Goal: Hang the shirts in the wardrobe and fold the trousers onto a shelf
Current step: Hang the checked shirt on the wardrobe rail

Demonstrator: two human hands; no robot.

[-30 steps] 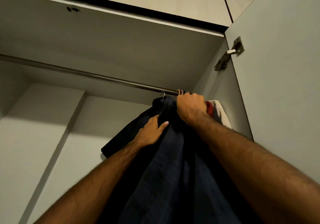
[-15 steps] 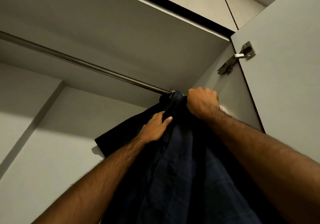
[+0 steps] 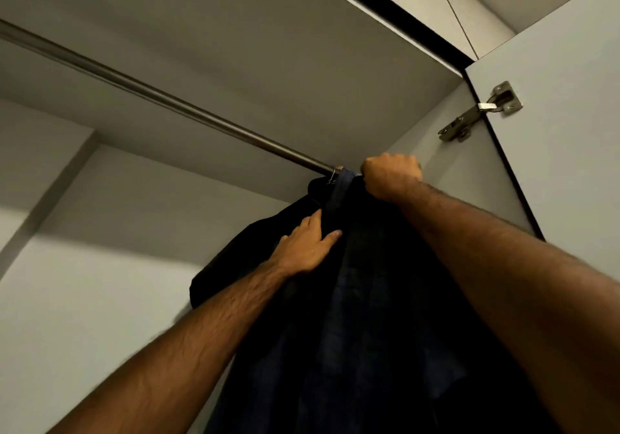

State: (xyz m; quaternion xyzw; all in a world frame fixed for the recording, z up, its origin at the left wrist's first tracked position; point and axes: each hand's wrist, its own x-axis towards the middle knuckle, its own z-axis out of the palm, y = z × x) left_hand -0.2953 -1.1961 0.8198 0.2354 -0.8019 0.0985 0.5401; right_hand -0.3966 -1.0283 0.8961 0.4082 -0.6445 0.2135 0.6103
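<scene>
A dark navy checked shirt [image 3: 362, 316] hangs down from the right end of the metal wardrobe rail [image 3: 174, 103]. My right hand [image 3: 391, 177] is clenched at the top of the shirt, right by the rail; what it grips is hidden under the fingers. A small metal hanger hook [image 3: 331, 176] shows on the rail just left of it. My left hand [image 3: 310, 244] lies flat with straight fingers on the shirt's left shoulder. A black garment [image 3: 248, 252] hangs behind the navy shirt on the left.
The wardrobe's right side wall [image 3: 446, 178] is close to my right hand. The open door [image 3: 567, 125] with its metal hinge [image 3: 479, 110] stands at the right. The top panel [image 3: 235, 41] sits just above the rail. Most of the rail to the left is bare.
The view has tilted up and swung left. My right hand has shifted right along the rail toward the side wall, covering the red and white clothes seen earlier. My left hand stays on the shirt.
</scene>
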